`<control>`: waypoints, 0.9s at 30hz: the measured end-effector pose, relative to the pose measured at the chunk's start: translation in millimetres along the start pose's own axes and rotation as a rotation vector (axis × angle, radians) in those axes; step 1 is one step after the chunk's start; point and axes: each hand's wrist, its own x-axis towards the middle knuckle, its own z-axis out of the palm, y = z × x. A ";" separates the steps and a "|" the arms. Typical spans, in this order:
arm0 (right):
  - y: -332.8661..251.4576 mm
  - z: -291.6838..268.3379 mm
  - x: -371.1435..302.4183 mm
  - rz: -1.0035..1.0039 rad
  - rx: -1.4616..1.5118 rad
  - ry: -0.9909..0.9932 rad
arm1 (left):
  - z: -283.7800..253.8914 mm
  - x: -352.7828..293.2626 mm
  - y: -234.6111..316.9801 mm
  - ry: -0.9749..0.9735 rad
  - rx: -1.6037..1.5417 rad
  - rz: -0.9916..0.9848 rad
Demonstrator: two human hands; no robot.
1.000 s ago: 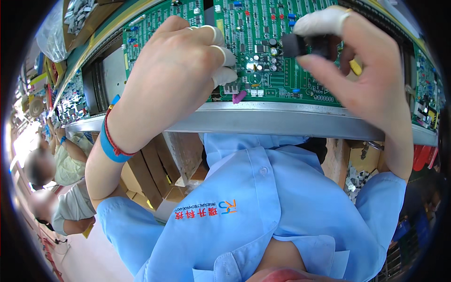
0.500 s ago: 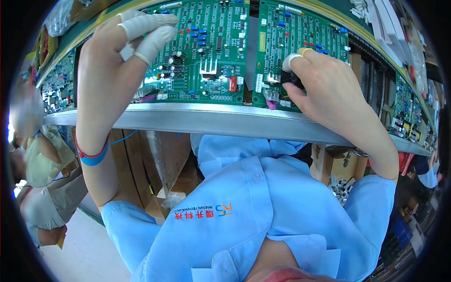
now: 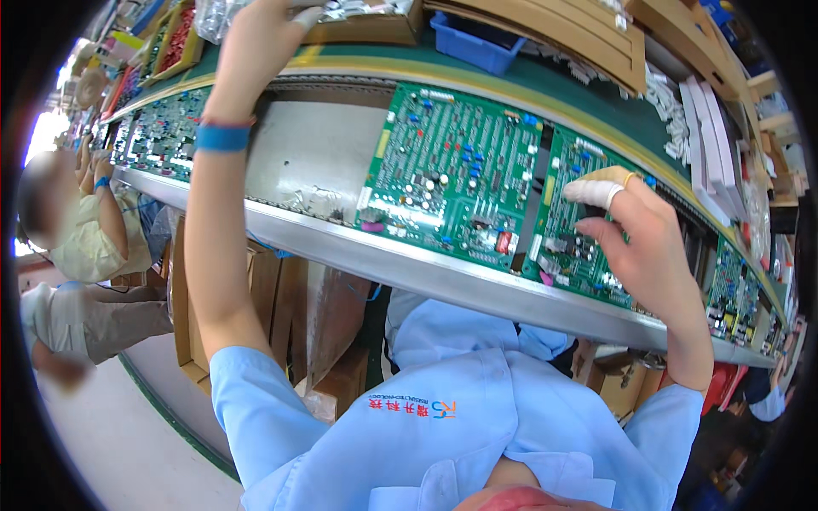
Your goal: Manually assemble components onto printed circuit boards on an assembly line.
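Observation:
My left hand (image 3: pixel 260 43) is stretched out at the far left, beside a cardboard box (image 3: pixel 366 31) of small white parts. White finger cots show on it, but most of its fingers are cut off by the upper edge. Over the right-hand green circuit board (image 3: pixel 550 223) hovers my right hand (image 3: pixel 643 234), its cot-covered forefinger and thumb apart with nothing between them. Dark components (image 3: pixel 584 249) stand on that board just below the thumb. Another populated green circuit board (image 3: pixel 443 162) lies to its left, carrying blue and red parts and a white finned piece.
The boards lie on a line with a metal front rail (image 3: pixel 409 255). Behind it are a blue bin (image 3: pixel 477 47), loose white parts (image 3: pixel 669 111) and long white strips (image 3: pixel 705 145). Co-workers sit at the left, including one in a pale yellow top (image 3: pixel 89 230).
My left hand has left the left board and gone up to the box. My right hand has let go of the black component and opened. The view has shifted, showing more of the bench.

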 end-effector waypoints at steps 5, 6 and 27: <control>-0.7 14.9 20.6 -0.126 0.117 -0.036 | 45.7 52.2 10.7 0.002 -0.015 0.000; -1.6 17.8 24.6 -0.129 0.128 -0.049 | 57.1 61.2 5.2 -0.009 0.045 0.031; -41.3 98.6 107.7 -0.265 0.152 -0.093 | 58.9 75.7 -9.4 -0.060 0.085 0.073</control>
